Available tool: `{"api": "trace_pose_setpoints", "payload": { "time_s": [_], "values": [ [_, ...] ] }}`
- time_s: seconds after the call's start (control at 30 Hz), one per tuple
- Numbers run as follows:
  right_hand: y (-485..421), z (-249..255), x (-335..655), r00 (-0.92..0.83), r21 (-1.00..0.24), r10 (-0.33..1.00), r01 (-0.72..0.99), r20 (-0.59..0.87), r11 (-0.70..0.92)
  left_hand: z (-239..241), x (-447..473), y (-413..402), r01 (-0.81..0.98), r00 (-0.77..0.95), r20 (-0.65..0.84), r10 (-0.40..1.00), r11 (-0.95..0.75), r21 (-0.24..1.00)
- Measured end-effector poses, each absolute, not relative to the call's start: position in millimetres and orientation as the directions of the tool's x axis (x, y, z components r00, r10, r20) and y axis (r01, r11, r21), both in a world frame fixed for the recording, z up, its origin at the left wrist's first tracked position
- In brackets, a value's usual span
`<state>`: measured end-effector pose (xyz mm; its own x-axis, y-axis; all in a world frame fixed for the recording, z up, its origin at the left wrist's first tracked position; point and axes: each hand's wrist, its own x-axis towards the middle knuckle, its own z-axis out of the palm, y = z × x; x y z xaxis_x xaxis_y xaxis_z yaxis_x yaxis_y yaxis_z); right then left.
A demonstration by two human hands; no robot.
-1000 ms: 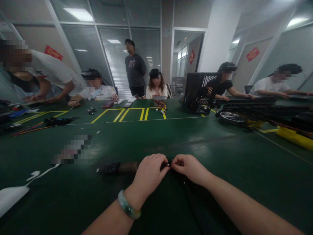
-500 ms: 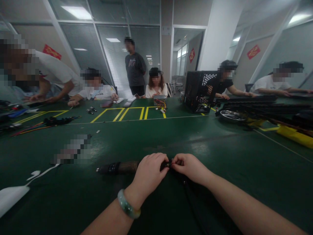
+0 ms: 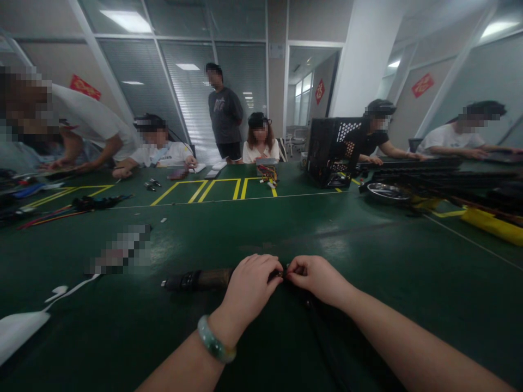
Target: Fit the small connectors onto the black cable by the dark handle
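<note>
My left hand (image 3: 250, 287), with a green bangle on the wrist, is curled round one end of a dark rod-shaped tool (image 3: 196, 280) that lies on the green table (image 3: 253, 228). My right hand (image 3: 316, 279) pinches a small part right at the tip of that tool, fingertips touching those of the left hand. What the pinch holds is too small to name. A black cable (image 3: 322, 337) runs from under the hands toward me.
White paper scraps (image 3: 22, 326) lie at the near left, coloured wires (image 3: 61, 209) further left. A black perforated case (image 3: 333, 152), a metal dish (image 3: 386, 191) and yellow bars (image 3: 492, 226) sit at the right. Several people sit or stand round the far edge.
The hands stay together at the tool's tip; only the fingers shift slightly. The view has tilted a little.
</note>
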<state>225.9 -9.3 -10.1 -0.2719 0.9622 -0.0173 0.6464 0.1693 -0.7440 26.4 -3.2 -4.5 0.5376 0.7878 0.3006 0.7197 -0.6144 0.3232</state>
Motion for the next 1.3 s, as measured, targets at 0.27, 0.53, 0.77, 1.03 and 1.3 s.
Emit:
{"api": "trace_pose_setpoints", "payload": {
  "time_s": [0.27,0.53,0.77,1.03,1.3],
  "values": [
    [-9.1,-8.7,226.2,-0.268,-0.724,0.963,0.667,-0.013,0.175,-1.9,28.0,-7.5,0.722,0.536,0.308,0.786,-0.616,0.314],
    [-8.1,-12.6,226.4,-0.281,-0.745,0.959,0.644,-0.019,0.174,-6.8,26.5,-5.6,0.713,0.535,0.311,0.786,-0.617,0.333],
    [-7.8,-15.9,227.4,-0.274,-0.753,0.962,0.634,-0.005,0.176,-2.6,27.6,-5.2,0.739,0.533,0.268,0.803,-0.596,0.314],
    [-9.6,-11.4,226.5,-0.289,-0.765,0.957,0.619,-0.013,0.177,-2.5,27.0,-5.9,0.728,0.547,0.258,0.797,-0.604,0.324],
    [-7.3,-12.3,226.9,-0.293,-0.751,0.956,0.634,-0.015,0.182,1.4,25.3,-6.1,0.713,0.553,0.249,0.795,-0.606,0.352]
  ]
}}
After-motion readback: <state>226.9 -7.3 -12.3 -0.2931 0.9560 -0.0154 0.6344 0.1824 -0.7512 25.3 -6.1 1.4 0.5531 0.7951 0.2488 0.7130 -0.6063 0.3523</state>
